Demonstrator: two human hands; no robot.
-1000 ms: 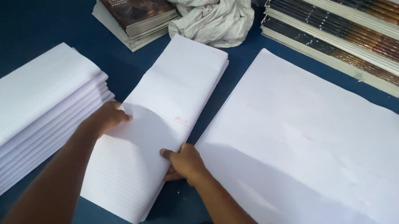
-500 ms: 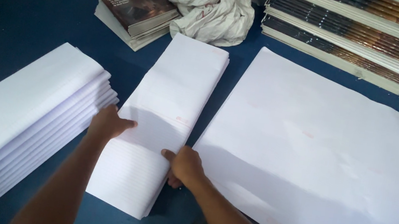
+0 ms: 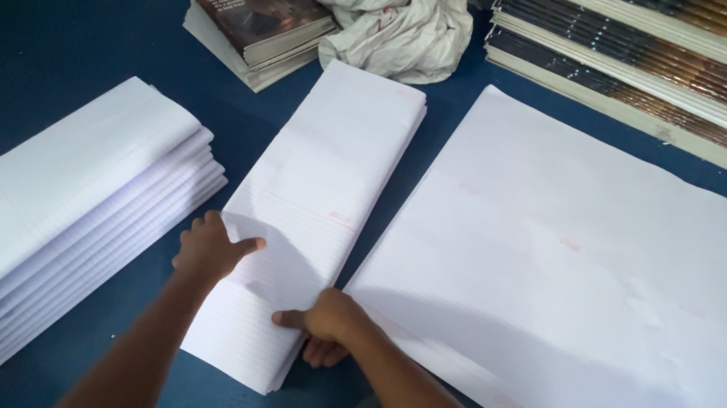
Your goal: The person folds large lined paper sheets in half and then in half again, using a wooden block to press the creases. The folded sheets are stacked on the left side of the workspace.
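Left of the big flat sheets (image 3: 607, 274), I see left hand (image 3: 210, 249) and right hand (image 3: 330, 319) pressing open-fingered on the folded sheet (image 3: 320, 197); the folded stack (image 3: 25, 226) further left looks well built, flat sheets remain.

- We count two hands: the left hand (image 3: 213, 248) and the right hand (image 3: 329, 321).
- We see one folded paper bundle (image 3: 312, 215) and one pile of folded bundles (image 3: 35, 228).
- One stack of large flat sheets (image 3: 606, 284).
- One white crumpled cloth (image 3: 397, 3).
- One small pile of dark-covered books (image 3: 257, 14).
- At least two long rows of stacked books (image 3: 644, 59); the exact number we cannot tell.
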